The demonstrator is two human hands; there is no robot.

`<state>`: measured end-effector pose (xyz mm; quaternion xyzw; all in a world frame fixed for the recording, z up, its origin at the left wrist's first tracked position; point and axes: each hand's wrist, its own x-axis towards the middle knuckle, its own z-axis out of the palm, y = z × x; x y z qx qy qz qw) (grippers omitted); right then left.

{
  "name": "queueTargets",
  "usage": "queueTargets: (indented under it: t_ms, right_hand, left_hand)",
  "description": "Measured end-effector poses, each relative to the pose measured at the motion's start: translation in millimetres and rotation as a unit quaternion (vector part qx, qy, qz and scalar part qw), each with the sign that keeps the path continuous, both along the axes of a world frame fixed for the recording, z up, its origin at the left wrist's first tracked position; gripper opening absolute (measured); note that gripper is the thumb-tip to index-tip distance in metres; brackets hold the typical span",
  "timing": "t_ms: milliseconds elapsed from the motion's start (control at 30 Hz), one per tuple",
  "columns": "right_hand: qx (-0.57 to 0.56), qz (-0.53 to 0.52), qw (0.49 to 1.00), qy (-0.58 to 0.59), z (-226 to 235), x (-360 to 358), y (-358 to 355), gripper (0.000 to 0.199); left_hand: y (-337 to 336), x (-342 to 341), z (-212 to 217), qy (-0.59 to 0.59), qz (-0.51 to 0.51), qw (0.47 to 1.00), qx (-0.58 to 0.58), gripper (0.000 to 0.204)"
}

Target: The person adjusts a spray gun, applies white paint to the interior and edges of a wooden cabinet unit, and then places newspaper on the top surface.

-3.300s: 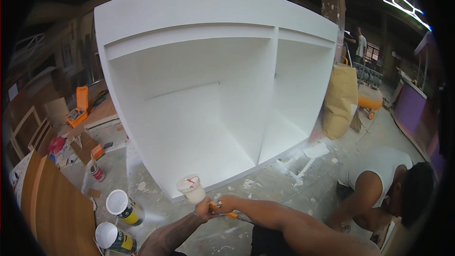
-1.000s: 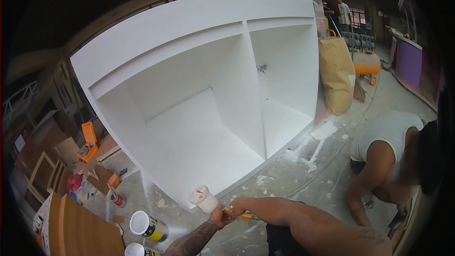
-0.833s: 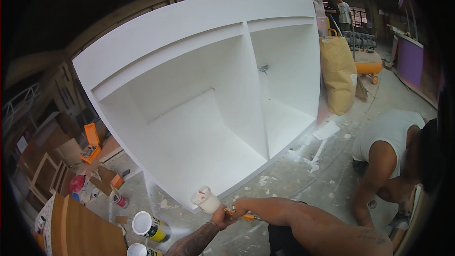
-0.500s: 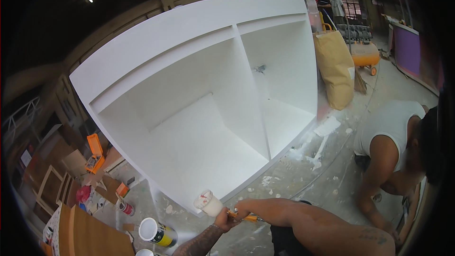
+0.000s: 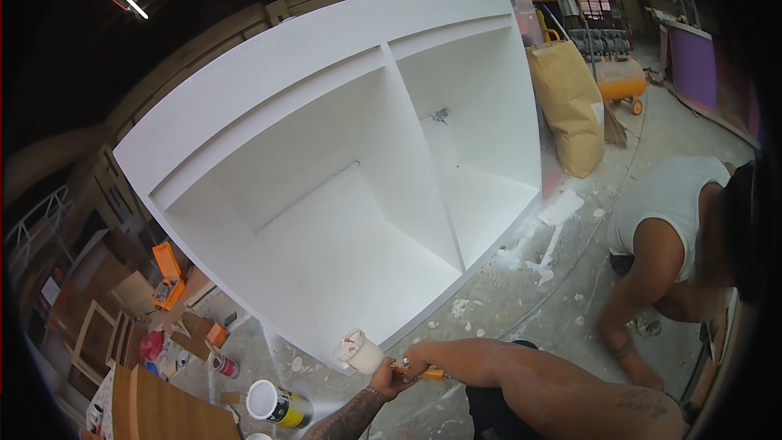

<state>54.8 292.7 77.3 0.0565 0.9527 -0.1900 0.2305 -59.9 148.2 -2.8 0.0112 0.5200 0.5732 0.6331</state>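
In front of me a large white cabinet (image 5: 326, 37) with two open compartments leans across the view. At its lower front edge I hold a spray gun with a white cup (image 5: 359, 351), its lid smeared with red. My left hand (image 5: 386, 381) is closed at the base of the cup. Just to its right, my right hand (image 5: 419, 361) is closed round the gun, its fingers partly hidden. An orange piece (image 5: 433, 374), perhaps the hose end, sticks out beside that hand. Most of the gun's body is covered by my hands.
Left on the floor are a paint can (image 5: 278, 404), a smaller can (image 5: 226, 366) and an orange case (image 5: 168, 281). A co-worker (image 5: 664, 208) crouches on the right. Behind stand a brown paper sack (image 5: 568, 110) and an orange compressor (image 5: 619, 79). A thin hose (image 5: 562, 277) crosses the paint-spattered floor.
The view has shifted slightly, so the cabinet and sack appear a little farther left. My hands keep their hold on the spray gun. The crouching co-worker's near arm has moved slightly left.
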Motion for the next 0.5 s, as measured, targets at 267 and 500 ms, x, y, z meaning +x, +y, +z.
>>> queueTargets:
  t_ms: [267,500]
  right_hand:
    - [-0.078,-0.003,0.984,-0.161,-2.4,-3.6,16.6,0.078]
    - [-0.006,0.002,0.98,-0.197,38.6,-34.0,42.1,0.064]
  left_hand:
    - [2.3,5.9,1.4,-0.021,-0.005,0.999,-0.035,0.041]
    - [-10.3,-2.5,-16.1,-0.016,0.039,0.996,-0.074,0.038]
